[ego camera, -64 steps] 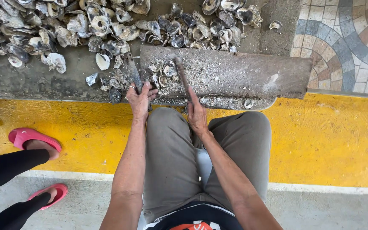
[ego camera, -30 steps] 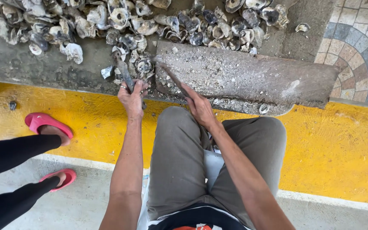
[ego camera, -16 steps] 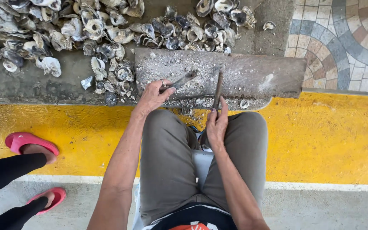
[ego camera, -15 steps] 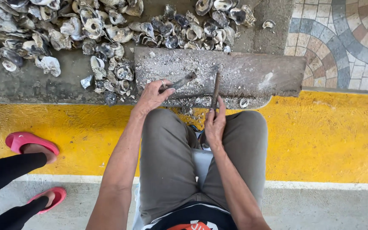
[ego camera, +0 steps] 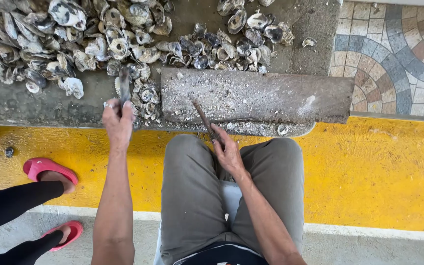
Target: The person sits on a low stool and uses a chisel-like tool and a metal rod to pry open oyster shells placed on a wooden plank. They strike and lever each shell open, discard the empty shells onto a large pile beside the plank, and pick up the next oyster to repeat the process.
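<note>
Outdoor spot, grey concrete underfoot with a wide yellow painted strip [ego camera: 369,172] running across, then a grimy concrete ledge [ego camera: 35,105] beyond it. Sitting low, grey-trousered knees [ego camera: 192,196] right at the bottom of the view. Off to the near left, somebody else's legs in black and a pair of pink slippers [ego camera: 45,169] on the yellow paint.

Right hand [ego camera: 227,152] just above the right knee, closed around a thin rusty metal tool [ego camera: 203,118], tip angled up-left onto a worn grey slab [ego camera: 270,95] lying on the ledge. Slab dusted with white shell grit.

Left hand [ego camera: 117,120] reaching further out at the left end of the slab, fingers wrapped around a dark elongated oyster [ego camera: 124,86] that pokes up past the knuckles, ring on one finger. Right beside it, a little cluster of shells hard against the slab's edge.

Further back, a big heap of oyster shells [ego camera: 74,39] all over the ledge, thickest on the left, thinner bunch [ego camera: 241,34] behind the slab. Top right, patterned tile paving [ego camera: 398,54] in grey, blue and reddish arcs.
</note>
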